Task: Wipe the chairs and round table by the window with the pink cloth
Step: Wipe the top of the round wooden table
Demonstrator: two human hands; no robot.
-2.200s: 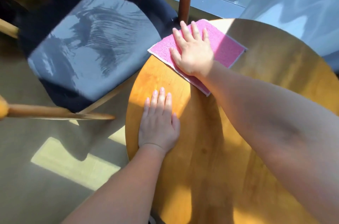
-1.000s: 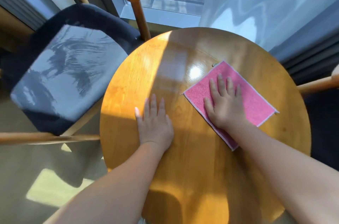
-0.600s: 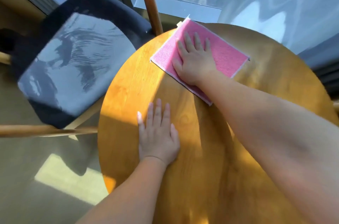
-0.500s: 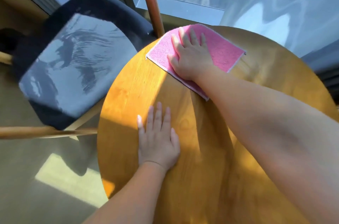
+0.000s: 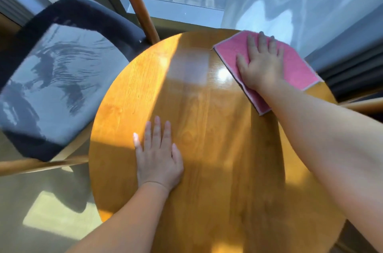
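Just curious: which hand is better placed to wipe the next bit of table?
Probably right: the right hand lies flat on the pink cloth; the left hand rests bare on the round table.

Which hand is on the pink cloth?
The right hand, pressed flat on the pink cloth at the far edge of the round table; the left hand rests on bare wood.
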